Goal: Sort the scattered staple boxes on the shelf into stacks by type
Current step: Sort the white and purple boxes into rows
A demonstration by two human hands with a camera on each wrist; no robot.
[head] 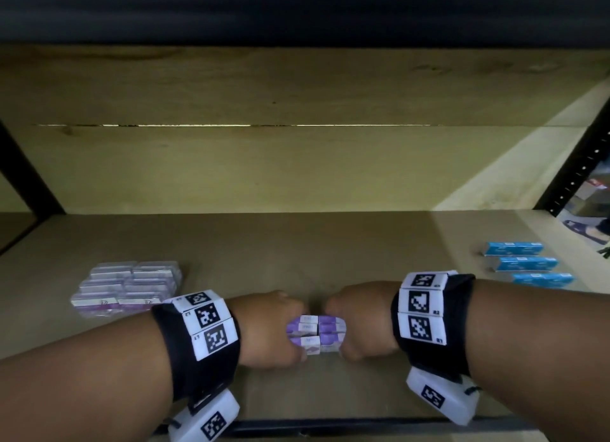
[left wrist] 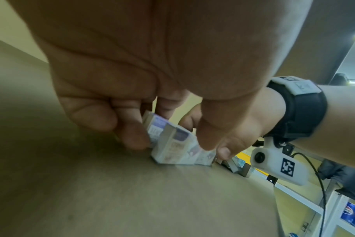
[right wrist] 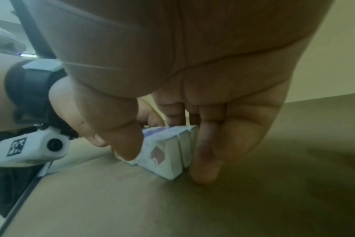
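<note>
Between the two hands sits a small cluster of purple-and-white staple boxes [head: 316,334], resting on the shelf board [head: 297,243] near its front edge. The left hand [head: 269,331] grips the cluster's left side with curled fingers [left wrist: 136,136] and thumb; the right hand [head: 358,323] clamps the opposite side, thumb in front and fingers [right wrist: 205,160] behind. The boxes are loose against one another, so the main risk, as I judge it, is uneven squeeze: press one side harder, or lift before they sit square, and the middle ones could buckle up or slip out towards the shelf lip. Beyond the left hand lies a wrapped block of purple boxes [head: 127,288], probably their stack. Beyond the right wrist, three blue boxes [head: 526,263] lie apart; a wide swing could knock them.
</note>
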